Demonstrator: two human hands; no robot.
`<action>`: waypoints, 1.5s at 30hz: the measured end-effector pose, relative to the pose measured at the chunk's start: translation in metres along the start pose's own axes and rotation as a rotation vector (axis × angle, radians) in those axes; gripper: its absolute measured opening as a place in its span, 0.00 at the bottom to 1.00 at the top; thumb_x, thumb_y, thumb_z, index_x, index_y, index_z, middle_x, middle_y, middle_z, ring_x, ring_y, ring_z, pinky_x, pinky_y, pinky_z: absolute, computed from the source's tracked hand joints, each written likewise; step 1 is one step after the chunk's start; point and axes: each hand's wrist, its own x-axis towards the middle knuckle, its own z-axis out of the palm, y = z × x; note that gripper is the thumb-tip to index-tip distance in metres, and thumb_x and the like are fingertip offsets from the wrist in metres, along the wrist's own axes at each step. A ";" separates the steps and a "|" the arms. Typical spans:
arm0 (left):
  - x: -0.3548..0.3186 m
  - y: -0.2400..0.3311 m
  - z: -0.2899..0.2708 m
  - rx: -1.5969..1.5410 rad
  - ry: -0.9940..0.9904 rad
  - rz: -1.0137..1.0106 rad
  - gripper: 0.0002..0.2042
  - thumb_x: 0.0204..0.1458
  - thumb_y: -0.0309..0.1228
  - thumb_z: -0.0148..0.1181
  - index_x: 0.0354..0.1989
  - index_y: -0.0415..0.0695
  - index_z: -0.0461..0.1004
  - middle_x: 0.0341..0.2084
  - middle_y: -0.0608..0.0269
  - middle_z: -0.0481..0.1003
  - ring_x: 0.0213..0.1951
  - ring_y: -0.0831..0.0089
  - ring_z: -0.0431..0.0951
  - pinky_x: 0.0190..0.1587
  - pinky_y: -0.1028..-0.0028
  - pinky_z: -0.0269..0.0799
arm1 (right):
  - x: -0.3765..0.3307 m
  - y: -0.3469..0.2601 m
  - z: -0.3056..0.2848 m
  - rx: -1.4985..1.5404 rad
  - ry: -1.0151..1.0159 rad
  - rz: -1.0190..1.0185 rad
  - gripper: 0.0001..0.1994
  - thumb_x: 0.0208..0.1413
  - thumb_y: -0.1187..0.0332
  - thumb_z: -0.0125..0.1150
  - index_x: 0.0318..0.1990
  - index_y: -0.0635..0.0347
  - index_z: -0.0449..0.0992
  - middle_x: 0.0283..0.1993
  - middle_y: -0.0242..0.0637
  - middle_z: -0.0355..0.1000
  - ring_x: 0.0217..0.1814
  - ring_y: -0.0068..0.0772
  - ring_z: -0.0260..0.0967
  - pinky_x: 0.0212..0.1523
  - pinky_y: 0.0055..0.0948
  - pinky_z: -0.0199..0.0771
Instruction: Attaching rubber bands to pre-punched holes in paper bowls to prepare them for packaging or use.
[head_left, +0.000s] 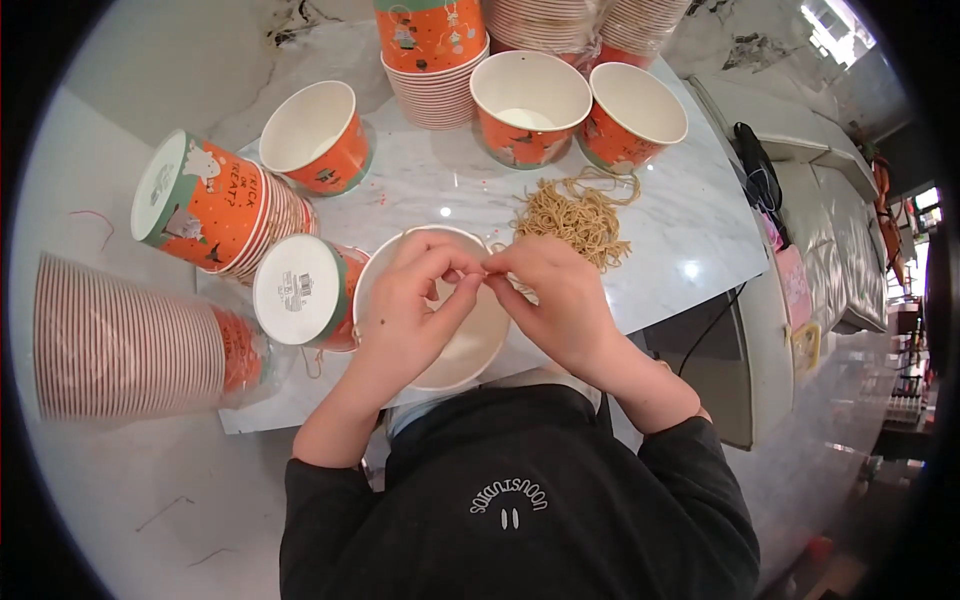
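Observation:
Over the open mouth of a white-lined paper bucket close to my body, my left hand and my right hand meet fingertip to fingertip. Both are pinched closed on a thin tan cord, of which only short bits show beside the fingers. The fingers hide most of it. A loose heap of the same tan cord lies on the table just beyond my right hand. Left of the bucket, beside my left wrist, an orange bucket stands upside down with its white base up.
Three open orange buckets stand along the far side of the marble-look table. Stacked buckets rise behind them. A tilted stack and a wrapped stack lie at the left. A grey bench is at the right.

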 end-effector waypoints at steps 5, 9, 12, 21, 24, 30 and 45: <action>0.004 -0.006 -0.006 0.068 -0.006 0.136 0.10 0.54 0.22 0.65 0.45 0.41 0.76 0.60 0.54 0.72 0.48 0.68 0.76 0.47 0.72 0.71 | 0.007 0.009 0.000 0.006 -0.090 -0.090 0.08 0.54 0.81 0.67 0.40 0.61 0.81 0.33 0.40 0.77 0.39 0.45 0.76 0.41 0.37 0.76; 0.006 -0.008 -0.017 0.260 -0.136 0.322 0.22 0.54 0.24 0.65 0.58 0.44 0.68 0.66 0.54 0.69 0.63 0.53 0.70 0.66 0.56 0.61 | 0.017 0.016 -0.013 0.137 -0.219 -0.121 0.07 0.56 0.81 0.65 0.40 0.62 0.81 0.35 0.38 0.77 0.41 0.41 0.77 0.41 0.34 0.76; 0.002 -0.006 -0.016 0.422 -0.212 0.300 0.24 0.55 0.28 0.65 0.60 0.45 0.67 0.67 0.56 0.69 0.67 0.51 0.68 0.70 0.47 0.55 | 0.020 0.015 -0.017 0.334 -0.332 0.003 0.06 0.57 0.81 0.64 0.40 0.62 0.80 0.36 0.37 0.78 0.42 0.38 0.77 0.41 0.33 0.76; 0.000 -0.002 -0.009 0.393 -0.152 0.127 0.08 0.56 0.29 0.65 0.43 0.42 0.78 0.39 0.55 0.80 0.45 0.55 0.80 0.54 0.58 0.70 | 0.026 0.025 -0.021 0.252 -0.420 -0.017 0.04 0.59 0.77 0.63 0.41 0.63 0.78 0.39 0.41 0.76 0.43 0.43 0.75 0.45 0.37 0.76; 0.001 -0.003 -0.003 0.254 -0.124 0.029 0.05 0.55 0.26 0.64 0.38 0.39 0.78 0.35 0.53 0.79 0.40 0.55 0.81 0.48 0.61 0.74 | 0.022 0.023 -0.013 0.237 -0.425 -0.060 0.04 0.59 0.76 0.64 0.41 0.62 0.78 0.39 0.41 0.76 0.46 0.44 0.75 0.48 0.38 0.75; 0.009 -0.030 -0.002 -0.267 -0.044 -0.195 0.04 0.62 0.26 0.61 0.39 0.38 0.75 0.33 0.63 0.78 0.36 0.74 0.79 0.40 0.73 0.74 | 0.021 0.022 -0.009 0.223 -0.188 -0.154 0.06 0.56 0.79 0.66 0.40 0.61 0.82 0.40 0.35 0.79 0.48 0.39 0.76 0.48 0.35 0.75; 0.001 -0.001 -0.005 0.163 0.007 -0.060 0.07 0.52 0.21 0.62 0.39 0.37 0.73 0.31 0.60 0.74 0.29 0.69 0.76 0.34 0.71 0.72 | 0.015 0.030 0.000 0.575 -0.354 0.507 0.04 0.62 0.76 0.66 0.43 0.64 0.79 0.36 0.26 0.79 0.37 0.10 0.73 0.40 0.14 0.73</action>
